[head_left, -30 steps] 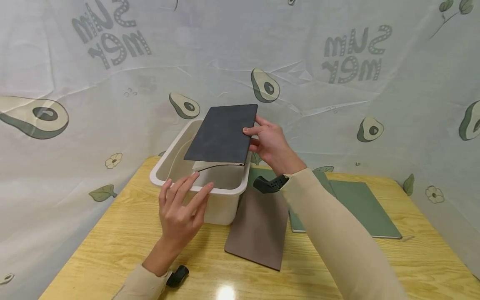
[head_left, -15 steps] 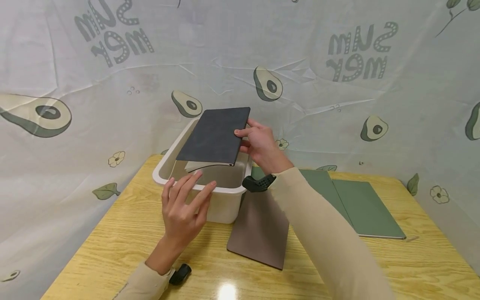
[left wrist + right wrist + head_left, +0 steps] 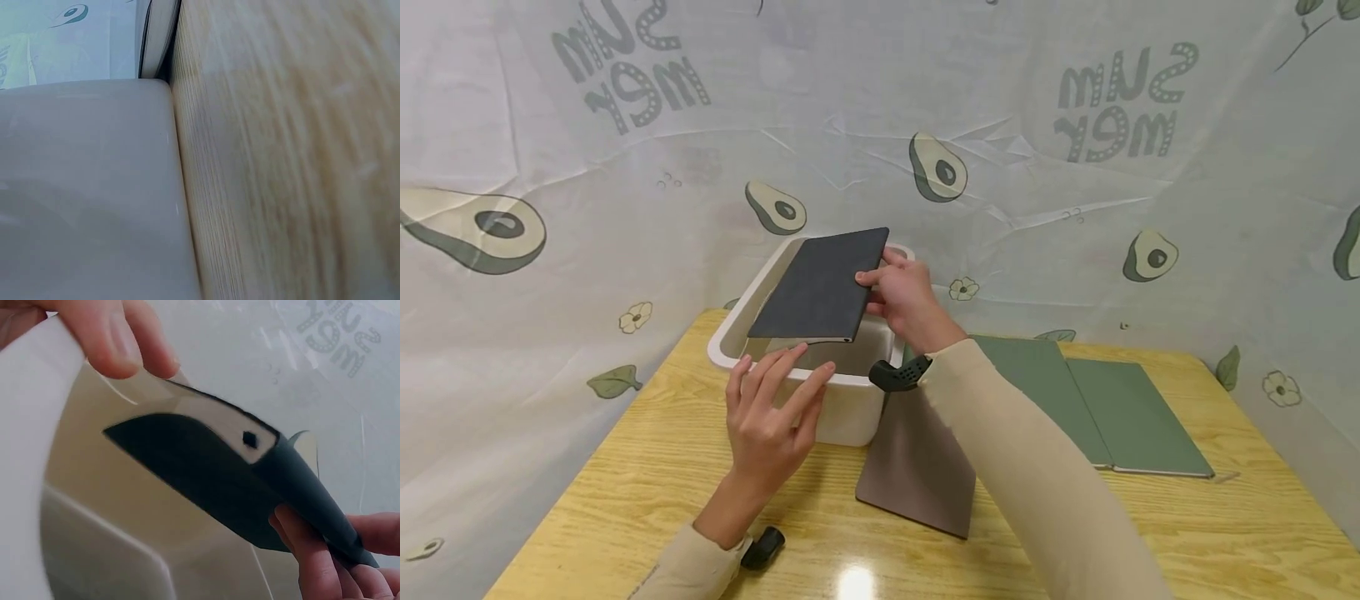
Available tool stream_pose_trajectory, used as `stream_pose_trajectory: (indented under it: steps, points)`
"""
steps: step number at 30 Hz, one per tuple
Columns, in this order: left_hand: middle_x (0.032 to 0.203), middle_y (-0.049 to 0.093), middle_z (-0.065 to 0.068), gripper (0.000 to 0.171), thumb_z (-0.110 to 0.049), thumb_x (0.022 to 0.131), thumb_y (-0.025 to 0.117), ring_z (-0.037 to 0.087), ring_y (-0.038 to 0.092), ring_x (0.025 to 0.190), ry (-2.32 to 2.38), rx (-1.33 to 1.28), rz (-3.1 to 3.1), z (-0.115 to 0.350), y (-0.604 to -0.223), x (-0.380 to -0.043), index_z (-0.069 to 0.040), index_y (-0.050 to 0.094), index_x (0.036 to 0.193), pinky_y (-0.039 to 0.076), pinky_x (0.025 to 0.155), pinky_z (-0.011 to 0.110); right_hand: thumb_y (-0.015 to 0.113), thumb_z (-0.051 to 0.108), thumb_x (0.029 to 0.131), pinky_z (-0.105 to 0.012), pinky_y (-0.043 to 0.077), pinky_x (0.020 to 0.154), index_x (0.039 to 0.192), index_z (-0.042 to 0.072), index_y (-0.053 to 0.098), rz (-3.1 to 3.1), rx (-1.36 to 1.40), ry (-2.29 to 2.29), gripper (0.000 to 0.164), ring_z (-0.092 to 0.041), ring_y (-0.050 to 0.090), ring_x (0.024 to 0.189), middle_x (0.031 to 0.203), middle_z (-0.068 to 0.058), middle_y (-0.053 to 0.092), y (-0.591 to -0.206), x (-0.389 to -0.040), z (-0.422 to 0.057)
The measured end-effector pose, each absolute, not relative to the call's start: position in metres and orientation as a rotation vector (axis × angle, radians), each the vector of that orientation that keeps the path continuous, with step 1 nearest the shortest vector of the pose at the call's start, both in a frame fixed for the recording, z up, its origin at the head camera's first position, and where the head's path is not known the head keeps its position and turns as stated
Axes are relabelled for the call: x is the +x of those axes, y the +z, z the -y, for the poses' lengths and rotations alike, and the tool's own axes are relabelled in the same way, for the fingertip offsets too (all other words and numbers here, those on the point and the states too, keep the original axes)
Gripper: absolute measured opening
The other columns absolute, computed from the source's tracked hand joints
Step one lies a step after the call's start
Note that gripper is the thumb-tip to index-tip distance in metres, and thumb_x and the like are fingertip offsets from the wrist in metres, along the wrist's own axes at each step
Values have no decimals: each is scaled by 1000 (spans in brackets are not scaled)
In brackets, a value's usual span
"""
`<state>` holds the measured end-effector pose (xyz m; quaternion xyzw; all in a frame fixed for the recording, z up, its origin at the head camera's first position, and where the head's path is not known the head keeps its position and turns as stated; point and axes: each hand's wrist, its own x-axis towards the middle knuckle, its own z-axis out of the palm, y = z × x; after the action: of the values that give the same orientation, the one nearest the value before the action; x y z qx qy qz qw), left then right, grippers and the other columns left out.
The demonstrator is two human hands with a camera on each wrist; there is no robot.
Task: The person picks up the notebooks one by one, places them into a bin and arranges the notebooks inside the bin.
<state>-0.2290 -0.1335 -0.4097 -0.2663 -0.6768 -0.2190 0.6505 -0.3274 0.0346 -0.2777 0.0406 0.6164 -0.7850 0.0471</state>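
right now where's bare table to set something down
Bare table: left of the white bin; in front of the green notebooks. Crowded: the bin's mouth, beneath the dark notebook; the bin's right side, where the brown notebook lies.

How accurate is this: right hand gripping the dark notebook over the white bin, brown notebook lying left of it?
Wrong side: the head view shows the brown notebook right of the white bin. The right hand does grip the dark notebook over it.
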Motion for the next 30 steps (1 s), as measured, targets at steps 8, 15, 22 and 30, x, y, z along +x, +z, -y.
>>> stream_pose_trajectory:
  steps: [8, 15, 22, 30]
  points:
    - [118, 77, 21, 22, -21, 103, 65, 43, 69, 106, -486, -606, 1535, 134, -409, -229, -14, 84, 110, 38, 114, 56, 65, -4, 97, -23, 54, 53, 161, 17, 47, -2047, 118, -2304, 71, -17, 71, 68, 125, -19, 73, -281, -325, -28]
    - [118, 77, 22, 23, -22, 103, 65, 43, 68, 106, -486, -608, 1539, 133, -410, -229, -14, 84, 111, 36, 121, 53, 63, -3, 98, -21, 55, 54, 152, 5, 56, -2187, 151, -2181, 55, -16, 69, 68, 110, -16, 68, -280, -324, -27]
    - [118, 77, 22, 23, -22, 103, 65, 43, 68, 106, -482, -604, 1541, 133, -410, -229, -14, 84, 111, 37, 119, 54, 64, -1, 98, -30, 64, 70, 134, -7, 63, -2293, 173, -2027, 36, -21, 74, 77, 110, -18, 68, -278, -326, -23]
    - [117, 78, 22, 22, -22, 103, 65, 42, 68, 105, -491, -604, 1539, 132, -410, -229, -14, 84, 111, 38, 113, 56, 60, -11, 94, -49, 62, 93, 144, -13, 48, -2291, 172, -1911, 52, -43, 76, 111, 139, -31, 59, -287, -329, -12]
